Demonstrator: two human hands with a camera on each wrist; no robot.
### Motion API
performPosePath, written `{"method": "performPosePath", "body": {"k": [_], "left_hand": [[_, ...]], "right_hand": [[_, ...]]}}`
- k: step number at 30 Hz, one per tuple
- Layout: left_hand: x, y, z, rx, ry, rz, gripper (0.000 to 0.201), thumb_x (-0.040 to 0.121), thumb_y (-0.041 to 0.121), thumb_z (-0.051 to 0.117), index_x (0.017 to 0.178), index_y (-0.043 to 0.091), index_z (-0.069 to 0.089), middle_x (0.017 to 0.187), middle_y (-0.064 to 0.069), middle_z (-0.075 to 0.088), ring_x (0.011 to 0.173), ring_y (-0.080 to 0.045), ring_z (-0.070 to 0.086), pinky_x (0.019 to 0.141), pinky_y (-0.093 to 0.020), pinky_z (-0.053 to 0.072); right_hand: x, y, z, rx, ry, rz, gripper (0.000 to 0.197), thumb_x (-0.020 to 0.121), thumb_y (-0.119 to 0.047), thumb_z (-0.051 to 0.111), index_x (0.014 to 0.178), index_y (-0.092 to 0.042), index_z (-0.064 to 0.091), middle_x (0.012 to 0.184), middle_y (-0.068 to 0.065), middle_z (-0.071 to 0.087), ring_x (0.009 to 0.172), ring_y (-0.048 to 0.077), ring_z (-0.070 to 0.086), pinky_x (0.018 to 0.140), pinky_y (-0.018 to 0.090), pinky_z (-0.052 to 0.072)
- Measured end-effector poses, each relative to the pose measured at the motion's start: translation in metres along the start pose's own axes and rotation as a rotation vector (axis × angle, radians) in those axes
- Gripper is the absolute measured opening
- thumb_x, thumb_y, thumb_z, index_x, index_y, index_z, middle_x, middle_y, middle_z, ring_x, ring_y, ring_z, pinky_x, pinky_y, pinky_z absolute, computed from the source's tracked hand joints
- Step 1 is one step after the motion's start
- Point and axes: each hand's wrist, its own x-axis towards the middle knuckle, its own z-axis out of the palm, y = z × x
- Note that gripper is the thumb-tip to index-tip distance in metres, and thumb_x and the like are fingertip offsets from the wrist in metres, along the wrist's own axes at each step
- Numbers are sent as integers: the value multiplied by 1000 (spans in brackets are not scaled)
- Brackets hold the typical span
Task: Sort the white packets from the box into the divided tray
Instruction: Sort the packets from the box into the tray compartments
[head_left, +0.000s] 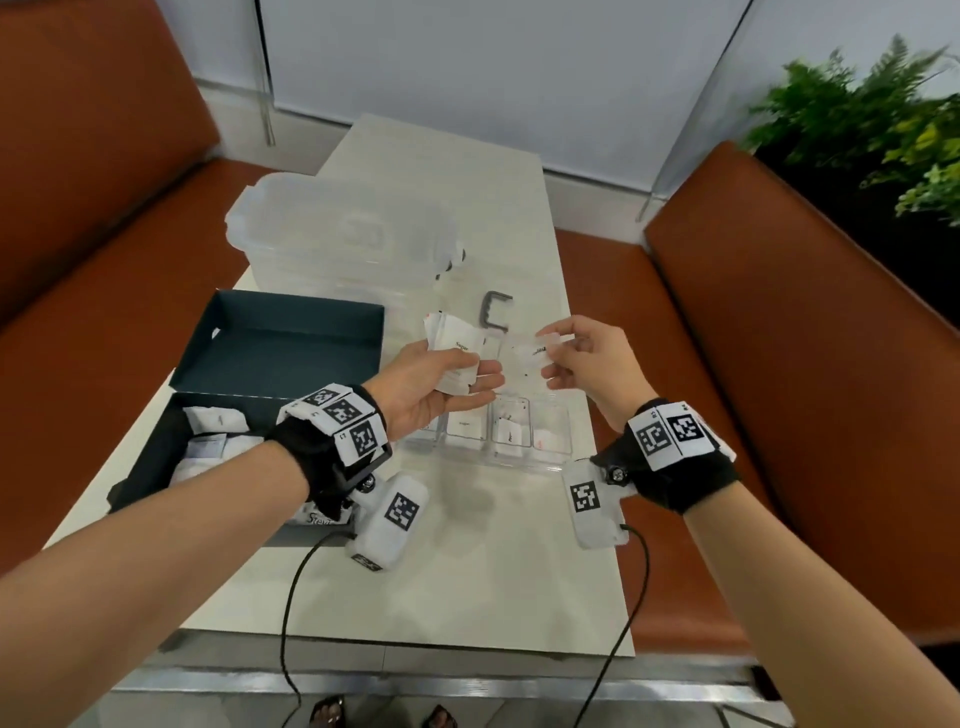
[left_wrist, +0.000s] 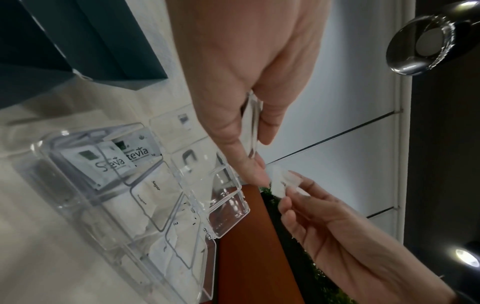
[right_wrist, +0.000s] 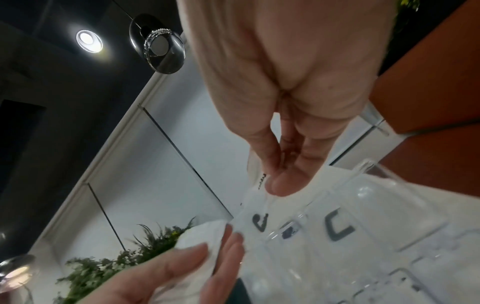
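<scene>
Above the clear divided tray (head_left: 550, 457) my left hand (head_left: 483, 371) grips a small stack of white packets (head_left: 452, 348), thumb on top. Just to its right my right hand (head_left: 545, 353) pinches a single white packet (head_left: 537, 347) between thumb and fingers. The left wrist view shows the stack edge-on (left_wrist: 252, 127) and the single packet (left_wrist: 276, 182) beside my left fingertip. The tray (left_wrist: 78, 205) holds Stevia packets (left_wrist: 124, 160) and sugar packets in separate compartments. The dark box (head_left: 150, 457) at my left holds more white packets (head_left: 213, 421).
The box's lid (head_left: 280, 338) stands open behind it. A large clear plastic container (head_left: 337, 234) sits at the table's back. A grey C-shaped piece (head_left: 496, 312) lies beyond the tray. Orange bench seats (head_left: 779, 364) flank the table, with a plant (head_left: 883, 119) at far right.
</scene>
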Motion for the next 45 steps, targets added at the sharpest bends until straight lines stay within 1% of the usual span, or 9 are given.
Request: {"method": "performPosePath", "body": {"k": [6,10,14,22,29,32,37,42,45], "left_hand": [[-3,-12,-4,-43,87,41,18,96,-3,51,113,1,50,107,-24,68,86,-29,73,68,-36,61],[-7,-17,0,-26,104,49,16,96,-3,51,110,4,52,108,-24,69,91,-30,72,73,-38,61],[-12,-22,3,-23,104,57,15,95,-2,52,109,5,52,108,-23,69,93,-31,72,74,-38,61],[-18,-30,1,-59,115,54,24,96,-1,51,120,2,48,107,-23,70,96,-30,71,71,-37,61],[-21,-31,1,-61,112,54,20,96,-1,50,115,3,51,108,-23,70,91,-29,73,71,-36,61],[-20,-30,2,-58,117,52,16,96,-2,50,111,3,51,109,-23,69,88,-28,73,71,-36,61],[-17,-26,-1,-72,130,44,15,97,-2,50,110,4,50,108,-22,69,88,-29,73,71,-36,61],[-13,-24,-7,-35,114,38,21,95,-1,55,115,4,51,105,-20,72,91,-29,73,69,-31,61],[-11,-24,-10,14,84,54,31,88,-1,65,117,4,55,104,-18,73,96,-29,72,70,-28,60]], "right_hand": [[13,32,-12,-381,11,18,11,88,-9,64,98,-11,62,83,6,68,64,11,63,56,15,48],[18,47,5,-493,-23,-23,11,92,-8,57,95,-9,67,88,10,70,69,12,63,51,5,42],[19,56,22,-565,-33,-91,16,89,-1,54,95,-2,69,93,14,71,90,25,66,82,29,52],[18,72,39,-834,-35,-190,19,91,-2,47,97,1,65,102,16,60,89,32,60,78,42,52],[22,82,50,-1041,-79,-228,17,91,-1,49,100,-8,61,103,9,60,92,31,59,80,35,41],[25,84,53,-1070,-74,-230,18,89,4,49,99,-8,57,100,10,60,89,31,58,76,34,38],[29,86,56,-1092,-82,-228,22,89,7,46,98,-5,61,104,12,58,94,32,56,83,38,42],[29,76,46,-977,-53,-217,15,93,-3,51,103,-7,61,106,11,58,93,29,58,86,40,47],[23,56,40,-672,73,-270,11,92,-11,55,97,-8,65,89,6,61,73,16,57,70,25,46]]}}
